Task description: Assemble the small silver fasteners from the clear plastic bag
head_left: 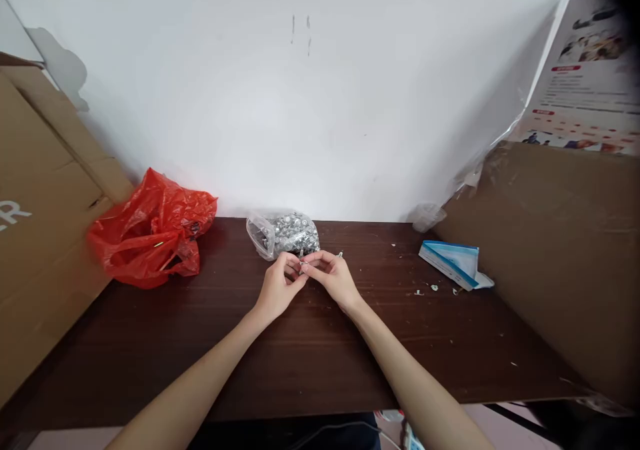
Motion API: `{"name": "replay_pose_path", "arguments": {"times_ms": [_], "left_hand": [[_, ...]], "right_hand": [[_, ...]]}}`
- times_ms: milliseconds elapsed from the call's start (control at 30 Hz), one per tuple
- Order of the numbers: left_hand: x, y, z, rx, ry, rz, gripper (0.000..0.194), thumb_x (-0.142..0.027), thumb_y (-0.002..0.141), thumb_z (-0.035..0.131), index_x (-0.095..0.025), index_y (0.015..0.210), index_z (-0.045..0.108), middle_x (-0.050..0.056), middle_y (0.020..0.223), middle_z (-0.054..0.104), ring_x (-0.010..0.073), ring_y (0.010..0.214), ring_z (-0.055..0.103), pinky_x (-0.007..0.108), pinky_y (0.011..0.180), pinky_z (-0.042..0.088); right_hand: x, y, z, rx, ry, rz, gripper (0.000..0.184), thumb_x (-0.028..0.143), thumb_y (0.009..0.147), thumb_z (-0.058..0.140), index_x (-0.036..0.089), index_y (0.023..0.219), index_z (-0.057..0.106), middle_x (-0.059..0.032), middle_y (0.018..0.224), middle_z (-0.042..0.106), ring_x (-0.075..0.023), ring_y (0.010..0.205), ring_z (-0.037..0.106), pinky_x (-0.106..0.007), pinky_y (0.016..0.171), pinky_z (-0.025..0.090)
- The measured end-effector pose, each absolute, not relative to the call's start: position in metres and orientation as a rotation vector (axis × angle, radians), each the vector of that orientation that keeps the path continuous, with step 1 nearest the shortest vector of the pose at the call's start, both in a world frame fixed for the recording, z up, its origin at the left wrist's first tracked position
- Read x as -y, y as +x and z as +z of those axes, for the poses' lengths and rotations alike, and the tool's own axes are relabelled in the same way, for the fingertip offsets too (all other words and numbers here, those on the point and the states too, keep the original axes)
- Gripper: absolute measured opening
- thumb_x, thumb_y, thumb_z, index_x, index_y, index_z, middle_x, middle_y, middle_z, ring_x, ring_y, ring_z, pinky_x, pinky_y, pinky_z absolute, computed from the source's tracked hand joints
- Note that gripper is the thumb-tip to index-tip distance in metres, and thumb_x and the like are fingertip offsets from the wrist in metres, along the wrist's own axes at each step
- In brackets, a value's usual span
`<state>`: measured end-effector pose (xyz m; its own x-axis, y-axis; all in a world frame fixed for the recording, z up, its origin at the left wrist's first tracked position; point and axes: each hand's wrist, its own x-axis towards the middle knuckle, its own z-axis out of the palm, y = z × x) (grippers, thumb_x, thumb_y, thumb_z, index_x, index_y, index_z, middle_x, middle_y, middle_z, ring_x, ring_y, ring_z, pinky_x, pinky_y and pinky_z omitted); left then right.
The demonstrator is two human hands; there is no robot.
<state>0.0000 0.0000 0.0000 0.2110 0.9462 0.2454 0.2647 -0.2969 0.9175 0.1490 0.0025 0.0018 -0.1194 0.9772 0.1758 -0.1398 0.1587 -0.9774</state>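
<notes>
My left hand (281, 285) and my right hand (334, 278) meet over the middle of the dark wooden table (295, 363). Between their fingertips is a small shiny metal piece (303, 267), mostly covered by the fingers; its exact kind is too small to make out. Both hands are closed in a pinch around it. Just behind them lies a clear plastic bag (296, 233) full of small silvery metal parts, its mouth turned to the left. A small light-coloured piece (341, 255) shows just beyond my right knuckles.
A crumpled red plastic bag (165, 227) sits at the left against a cardboard box (45, 223). To the right lie a blue-and-white packet (450, 263), a crumpled clear plastic cup (427, 217) and white scraps (434, 288). A cardboard panel (560, 257) borders the right; a white wall (350, 117) stands behind.
</notes>
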Motion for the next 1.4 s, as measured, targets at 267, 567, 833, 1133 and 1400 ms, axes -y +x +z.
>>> {"name": "replay_pose_path", "arguments": {"times_ms": [267, 567, 833, 1133, 1400], "left_hand": [[0.001, -0.002, 0.001, -1.173, 1.861, 1.216, 0.009, -0.025, 0.08, 0.06, -0.017, 0.083, 0.059, 0.002, 0.077, 0.06, 0.0119, 0.067, 0.056, 0.019, 0.05, 0.043], [0.006, -0.002, 0.001, -1.041, 2.189, 1.187, 0.008, -0.021, 0.084, 0.055, -0.019, 0.091, 0.057, 0.0, 0.077, 0.055, 0.0094, 0.063, 0.053, 0.021, 0.057, 0.045], [0.016, -0.002, 0.012, -1.253, 2.427, 0.931, 0.007, -0.025, 0.088, 0.049, -0.019, 0.09, 0.05, 0.0, 0.076, 0.058, 0.0137, 0.065, 0.054, 0.026, 0.059, 0.039], [0.014, -0.001, 0.012, -1.252, 2.443, 0.748, 0.031, -0.029, 0.097, 0.028, -0.018, 0.078, 0.051, 0.004, 0.078, 0.062, 0.0171, 0.067, 0.056, 0.028, 0.061, 0.035], [0.012, -0.003, 0.015, -1.198, 2.21, 0.821, 0.024, -0.041, 0.093, 0.043, -0.02, 0.086, 0.051, -0.002, 0.067, 0.058, 0.0141, 0.059, 0.052, 0.025, 0.059, 0.034]], "right_hand": [[0.002, 0.148, 0.005, 1.525, -1.083, 0.872, 0.025, 0.042, 0.082, 0.062, 0.017, 0.081, 0.061, -0.0035, 0.078, 0.063, -0.0155, 0.071, 0.057, -0.028, 0.069, 0.046], [0.003, 0.147, -0.004, 1.577, -1.216, 0.859, 0.059, 0.059, 0.092, 0.031, 0.017, 0.054, 0.045, 0.0002, 0.052, 0.047, -0.012, 0.051, 0.044, -0.024, 0.051, 0.033], [0.007, 0.139, 0.0, 1.478, -1.272, 0.896, 0.062, 0.061, 0.088, 0.038, 0.018, 0.044, 0.036, 0.0016, 0.043, 0.037, -0.0094, 0.045, 0.034, -0.024, 0.046, 0.027], [0.007, 0.137, -0.003, 1.543, -1.296, 0.816, 0.057, 0.056, 0.088, 0.039, 0.02, 0.045, 0.027, 0.003, 0.044, 0.028, -0.008, 0.046, 0.025, -0.025, 0.046, 0.02], [0.006, 0.142, -0.002, 1.527, -1.277, 0.784, 0.057, 0.055, 0.089, 0.038, 0.019, 0.045, 0.03, 0.0023, 0.044, 0.031, -0.0084, 0.045, 0.029, -0.025, 0.046, 0.022]]}}
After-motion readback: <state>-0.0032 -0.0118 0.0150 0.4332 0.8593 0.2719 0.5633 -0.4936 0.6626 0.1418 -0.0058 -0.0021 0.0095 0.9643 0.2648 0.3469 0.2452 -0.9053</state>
